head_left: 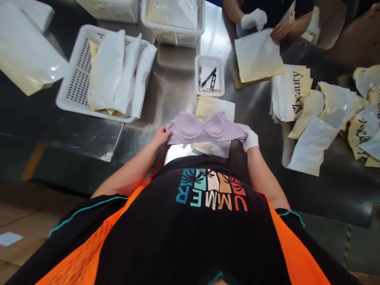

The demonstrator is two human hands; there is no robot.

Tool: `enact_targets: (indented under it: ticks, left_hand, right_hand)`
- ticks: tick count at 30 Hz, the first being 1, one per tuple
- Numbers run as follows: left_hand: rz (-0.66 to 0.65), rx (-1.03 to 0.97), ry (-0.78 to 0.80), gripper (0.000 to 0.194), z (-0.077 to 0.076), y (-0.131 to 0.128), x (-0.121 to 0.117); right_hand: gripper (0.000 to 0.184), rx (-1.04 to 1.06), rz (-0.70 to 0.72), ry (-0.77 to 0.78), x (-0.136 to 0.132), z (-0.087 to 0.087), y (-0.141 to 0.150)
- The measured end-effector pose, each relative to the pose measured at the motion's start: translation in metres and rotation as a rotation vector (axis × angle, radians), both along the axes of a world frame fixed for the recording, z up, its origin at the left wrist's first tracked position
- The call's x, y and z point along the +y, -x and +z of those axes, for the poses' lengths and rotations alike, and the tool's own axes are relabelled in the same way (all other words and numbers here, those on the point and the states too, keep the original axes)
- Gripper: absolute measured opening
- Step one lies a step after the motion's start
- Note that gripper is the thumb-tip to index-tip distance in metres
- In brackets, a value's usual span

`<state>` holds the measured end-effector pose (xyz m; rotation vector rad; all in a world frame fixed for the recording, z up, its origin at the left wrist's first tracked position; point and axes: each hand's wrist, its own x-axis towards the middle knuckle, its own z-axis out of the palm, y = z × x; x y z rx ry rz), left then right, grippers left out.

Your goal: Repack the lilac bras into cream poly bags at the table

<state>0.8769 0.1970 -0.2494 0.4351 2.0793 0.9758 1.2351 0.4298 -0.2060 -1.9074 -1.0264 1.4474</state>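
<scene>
A lilac bra (202,128) is stretched out sideways in front of me, its two cups facing up. My bare left hand (162,135) pinches one end of its band. At the other end, my right hand (251,139), in a white glove, grips the opposite side of the band. Beneath the bra lies a cream and white plastic bag (218,106), partly covered by it. Just beyond stands a small white basket (209,92) with a black pen-like tool and other small items inside.
On the left, a white basket (71,89) holds several packed bags. More baskets (173,38) stand at the back. Stacked bags (285,93) and loose bags (314,138) lie on the right of the metal table (166,85). Across it, another person's gloved hand (254,19) is near a bag.
</scene>
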Motion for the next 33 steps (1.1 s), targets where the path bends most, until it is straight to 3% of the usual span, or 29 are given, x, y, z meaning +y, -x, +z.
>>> enact_targets:
  ticks: [4, 6, 8, 13, 17, 21, 25, 28, 33]
  left_hand:
    - [0.167, -0.381, -0.365, 0.041, 0.045, 0.014, -0.016]
    - [0.204, -0.441, -0.501, 0.051, 0.074, 0.017, -0.024]
    - [0.222, -0.445, -0.572, 0.057, 0.104, 0.015, -0.031]
    - [0.238, -0.346, -0.727, 0.077, 0.171, 0.000, -0.040]
    - [0.215, -0.215, -0.825, 0.093, 0.209, -0.004, -0.048]
    - [0.235, -0.094, -0.867, 0.102, 0.229, -0.003, -0.057]
    - [0.240, -0.055, -0.835, 0.101, 0.233, -0.004, -0.064]
    - [0.245, -0.072, -0.843, 0.100, 0.232, -0.006, -0.069]
    - [0.256, -0.158, -0.942, 0.092, 0.231, -0.007, -0.071]
  right_hand:
    - [0.031, 0.539, 0.003, 0.005, 0.006, 0.064, -0.018]
    - [0.035, 0.755, -0.017, 0.014, 0.000, 0.094, -0.031]
    - [0.033, 0.834, -0.074, -0.017, -0.010, 0.117, -0.040]
    - [0.018, 0.905, -0.203, -0.124, -0.035, 0.144, -0.052]
    - [0.015, 0.859, -0.223, -0.214, -0.049, 0.158, -0.062]
    - [0.016, 0.798, -0.201, -0.327, -0.063, 0.179, -0.063]
    - [0.021, 0.836, -0.215, -0.322, -0.072, 0.193, -0.058]
    - [0.018, 0.902, -0.259, -0.301, -0.073, 0.194, -0.057]
    - [0.009, 0.972, -0.219, -0.312, -0.074, 0.188, -0.054]
